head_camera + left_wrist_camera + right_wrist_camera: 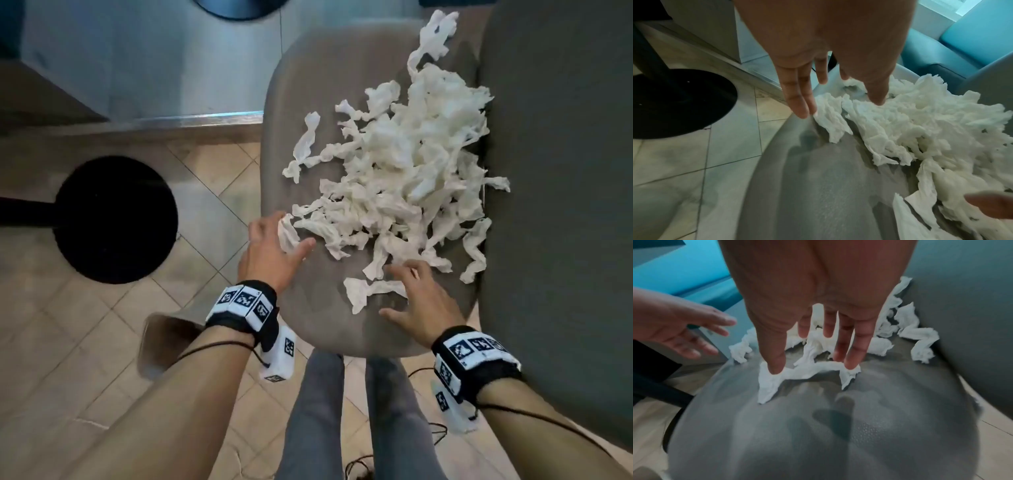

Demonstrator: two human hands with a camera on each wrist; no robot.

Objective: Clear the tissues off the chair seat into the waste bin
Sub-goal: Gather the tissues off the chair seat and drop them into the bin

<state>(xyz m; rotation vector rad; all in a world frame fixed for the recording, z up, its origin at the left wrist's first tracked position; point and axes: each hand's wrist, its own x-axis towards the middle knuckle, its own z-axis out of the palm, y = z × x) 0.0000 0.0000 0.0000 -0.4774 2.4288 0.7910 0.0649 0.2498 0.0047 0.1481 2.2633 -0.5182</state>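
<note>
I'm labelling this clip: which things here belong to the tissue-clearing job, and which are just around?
Part of the job:
tissues, piled on the seat
chair seat
left hand, open at the pile's edge
right hand, open over a tissue

Just around:
black round base on the floor
tiled floor
teal seat

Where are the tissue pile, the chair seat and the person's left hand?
tissue pile [404, 161], head view, middle of the heap.
chair seat [322, 294], head view, bare grey front part.
left hand [270, 253], head view, back of the hand.
</note>
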